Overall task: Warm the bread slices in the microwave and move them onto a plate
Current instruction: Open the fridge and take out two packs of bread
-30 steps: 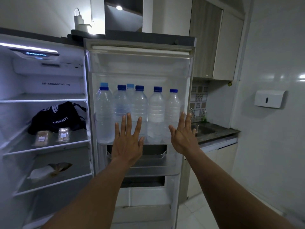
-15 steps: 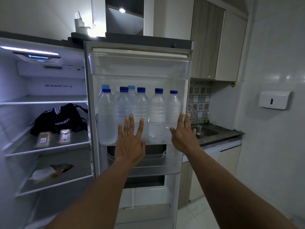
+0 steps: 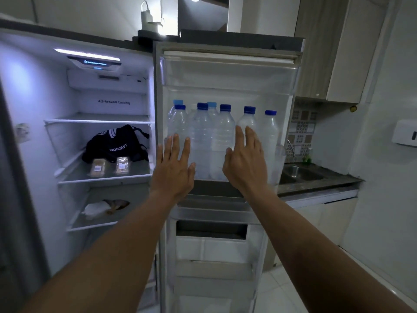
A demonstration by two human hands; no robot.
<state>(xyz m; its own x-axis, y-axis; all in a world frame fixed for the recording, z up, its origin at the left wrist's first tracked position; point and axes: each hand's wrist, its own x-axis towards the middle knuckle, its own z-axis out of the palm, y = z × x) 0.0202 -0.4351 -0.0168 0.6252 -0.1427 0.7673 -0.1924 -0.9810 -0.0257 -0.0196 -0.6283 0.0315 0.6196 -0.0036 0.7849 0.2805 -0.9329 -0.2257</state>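
Observation:
Two small clear packs of bread lie side by side on the middle shelf of the open fridge, in front of a black bag. My left hand and my right hand are both held up with straight, spread fingers in front of the open fridge door. They hold nothing. The bread packs are to the left of my left hand, deeper inside the fridge. No microwave or plate is in view.
Several water bottles with blue caps fill the door rack behind my hands. A wrapped item lies on the lower shelf. A sink and dark counter stand to the right, under wall cabinets.
The view has shifted left, showing more of the fridge interior. My right hand has moved left, in front of the bottles. Both hands stay flat and hold nothing.

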